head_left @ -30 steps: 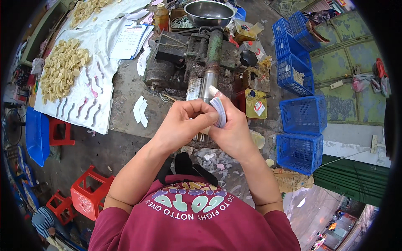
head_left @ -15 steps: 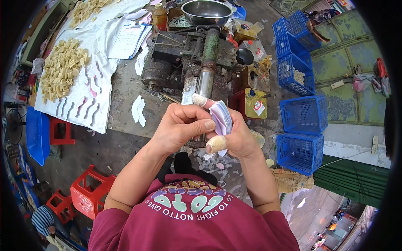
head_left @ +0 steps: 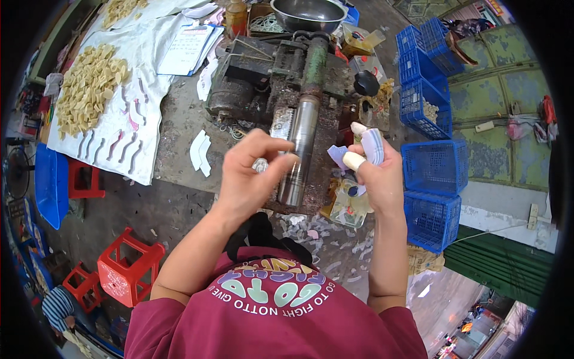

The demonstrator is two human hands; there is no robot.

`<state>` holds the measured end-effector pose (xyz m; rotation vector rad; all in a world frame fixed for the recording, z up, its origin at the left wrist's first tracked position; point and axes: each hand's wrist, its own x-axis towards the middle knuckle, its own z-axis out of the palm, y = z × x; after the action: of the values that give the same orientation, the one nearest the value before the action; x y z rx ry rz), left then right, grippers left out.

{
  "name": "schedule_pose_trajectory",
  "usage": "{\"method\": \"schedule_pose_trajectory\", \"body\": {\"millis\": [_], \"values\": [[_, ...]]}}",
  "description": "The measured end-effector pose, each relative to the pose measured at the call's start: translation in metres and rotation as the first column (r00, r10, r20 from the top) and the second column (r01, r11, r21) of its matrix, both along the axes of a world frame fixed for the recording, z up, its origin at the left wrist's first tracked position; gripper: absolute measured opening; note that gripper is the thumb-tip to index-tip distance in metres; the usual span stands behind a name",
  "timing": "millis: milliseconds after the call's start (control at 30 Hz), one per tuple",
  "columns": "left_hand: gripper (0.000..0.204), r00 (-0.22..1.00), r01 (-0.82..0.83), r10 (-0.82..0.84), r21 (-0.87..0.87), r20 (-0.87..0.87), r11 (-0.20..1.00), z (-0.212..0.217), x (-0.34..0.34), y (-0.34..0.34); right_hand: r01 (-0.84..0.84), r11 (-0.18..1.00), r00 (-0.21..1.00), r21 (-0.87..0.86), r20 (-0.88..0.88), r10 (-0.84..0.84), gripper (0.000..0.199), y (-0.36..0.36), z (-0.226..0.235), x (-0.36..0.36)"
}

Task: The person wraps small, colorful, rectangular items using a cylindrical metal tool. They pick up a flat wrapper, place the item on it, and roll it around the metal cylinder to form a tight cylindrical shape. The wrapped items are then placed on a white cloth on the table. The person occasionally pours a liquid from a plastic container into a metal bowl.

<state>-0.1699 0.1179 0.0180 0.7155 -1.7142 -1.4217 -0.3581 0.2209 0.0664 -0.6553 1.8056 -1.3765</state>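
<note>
Head view: right hand (head_left: 382, 178) grasps striped strips (head_left: 373, 146); left hand (head_left: 250, 175), fingers curled near steel cylinder (head_left: 306, 127); whether gripping anything, cannot tell.

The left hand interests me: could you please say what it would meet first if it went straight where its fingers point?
The left hand would probably meet the metal roller first; depth is unclear, so it might pass above.

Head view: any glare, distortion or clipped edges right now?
Head view: bright highlights streak the polished steel cylinder; head view: fisheye bows the green metal doors near the rim, and the corners go black; head view: the pale floor at lower right looks somewhat washed out.
</note>
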Motion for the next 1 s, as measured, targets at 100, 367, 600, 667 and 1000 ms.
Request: {"method": "schedule_pose_trajectory", "body": {"millis": [100,367,600,667,1000], "values": [[0.015,0.989,-0.053,0.075,-0.169,0.131,0.984,-0.028,0.003,-0.009,-0.072,0.982,0.981,0.172,-0.168,0.101,0.045,-0.011,-0.029,0.001],[0.011,0.980,-0.127,0.137,-0.077,0.146,0.989,-0.059,0.006,-0.016,-0.055,0.989,0.937,0.138,-0.336,0.099,0.047,-0.027,-0.043,0.017],[0.005,0.812,-0.530,0.557,-0.180,0.173,0.828,-0.104,0.100,-0.101,-0.027,0.990,0.999,0.140,-0.037,0.033,0.052,-0.014,-0.023,0.008],[0.006,0.771,-0.478,0.601,-0.431,0.212,0.765,-0.117,0.126,-0.113,-0.055,0.998,0.985,0.025,0.166,0.050,0.054,-0.010,-0.022,0.010],[0.025,0.680,-0.002,0.429,-0.584,0.594,0.812,-0.166,0.146,-0.058,-0.110,0.989,0.964,-0.098,0.231,0.130,0.069,-0.014,-0.010,0.035]]}}
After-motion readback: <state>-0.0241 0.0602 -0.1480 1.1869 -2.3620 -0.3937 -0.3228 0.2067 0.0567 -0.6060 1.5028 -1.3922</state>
